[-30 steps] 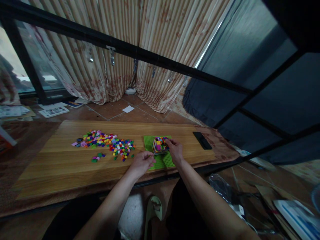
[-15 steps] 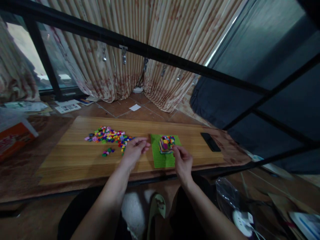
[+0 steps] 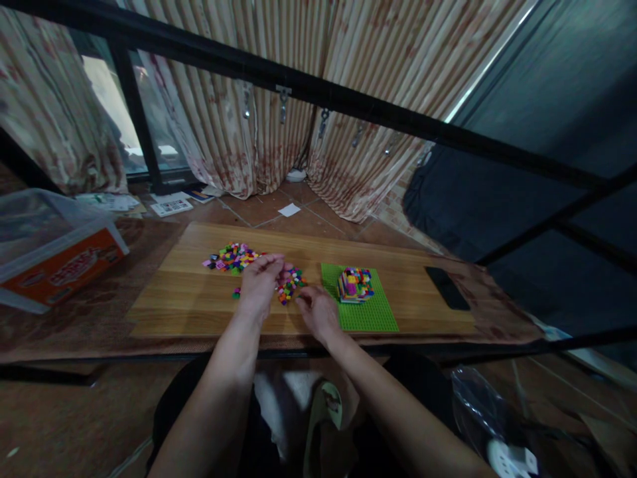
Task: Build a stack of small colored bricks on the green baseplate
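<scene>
A loose pile of small colourful toy bricks [image 3: 236, 255] lies on the wooden board. My left hand [image 3: 259, 282] is over the pile, its fingers curled and thumb drawn in; what they hold, if anything, is too small to make out. Just right of the pile's near end is my right hand [image 3: 320, 312], thumb and fingertips pinched together, and whatever is between them is hidden. To its right lies a green baseplate [image 3: 371, 318], carrying a boxy structure of multicoloured bricks [image 3: 355, 285]. Neither hand touches that structure.
The wooden board [image 3: 184, 312] rests on a table with a brown cloth. A black phone [image 3: 446, 288] lies at its right end. On the left stands a clear plastic tub [image 3: 64, 259] with an orange label. A dark metal rail [image 3: 343, 99] crosses above the board.
My right hand has left the brick structure and moved left to beside the pile. My left hand has shifted left over the loose bricks. The camera has turned slightly left.
</scene>
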The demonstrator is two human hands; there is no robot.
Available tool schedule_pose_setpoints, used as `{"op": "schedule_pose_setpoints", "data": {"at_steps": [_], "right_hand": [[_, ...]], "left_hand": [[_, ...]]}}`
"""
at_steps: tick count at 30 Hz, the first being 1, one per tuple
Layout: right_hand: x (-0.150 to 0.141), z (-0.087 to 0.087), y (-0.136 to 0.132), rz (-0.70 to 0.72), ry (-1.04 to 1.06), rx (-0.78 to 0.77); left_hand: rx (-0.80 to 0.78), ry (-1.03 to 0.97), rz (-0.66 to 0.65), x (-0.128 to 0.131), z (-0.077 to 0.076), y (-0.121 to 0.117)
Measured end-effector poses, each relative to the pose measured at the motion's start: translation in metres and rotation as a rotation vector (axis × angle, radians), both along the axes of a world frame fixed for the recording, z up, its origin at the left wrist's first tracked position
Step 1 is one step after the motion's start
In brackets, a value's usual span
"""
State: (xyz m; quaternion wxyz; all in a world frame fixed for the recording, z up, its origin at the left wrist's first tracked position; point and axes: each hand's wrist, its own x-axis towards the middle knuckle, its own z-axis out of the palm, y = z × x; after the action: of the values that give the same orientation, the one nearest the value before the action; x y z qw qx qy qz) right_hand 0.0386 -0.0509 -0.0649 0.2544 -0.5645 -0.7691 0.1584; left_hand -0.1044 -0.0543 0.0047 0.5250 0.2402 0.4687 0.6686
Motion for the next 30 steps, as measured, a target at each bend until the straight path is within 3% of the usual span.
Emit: {"op": "schedule_pose_setpoints", "data": {"at_steps": [7,13,17,23,30], "right_hand": [[0.004,-0.001,-0.003,0.059,0.013,0.004],[0.039,0.004,-0.03,0.013,0.357,-0.15],[0.077,0.011,-0.039,-0.147,0.581,-0.15],[0.129,0.03,-0.003,-0.373,0.804,-0.033],[0.142,0.031,0.042,-0.377,0.801,0.038]], "left_hand": [[-0.004,-0.002,0.01,-0.004,0.002,0.002],[-0.003,0.004,0.009,-0.004,0.0,0.002],[-0.024,0.002,-0.003,-0.001,0.001,0.002],[-0.029,0.023,-0.057,0.005,0.0,0.002],[-0.042,0.043,-0.075,0.008,0.0,0.001]]}}
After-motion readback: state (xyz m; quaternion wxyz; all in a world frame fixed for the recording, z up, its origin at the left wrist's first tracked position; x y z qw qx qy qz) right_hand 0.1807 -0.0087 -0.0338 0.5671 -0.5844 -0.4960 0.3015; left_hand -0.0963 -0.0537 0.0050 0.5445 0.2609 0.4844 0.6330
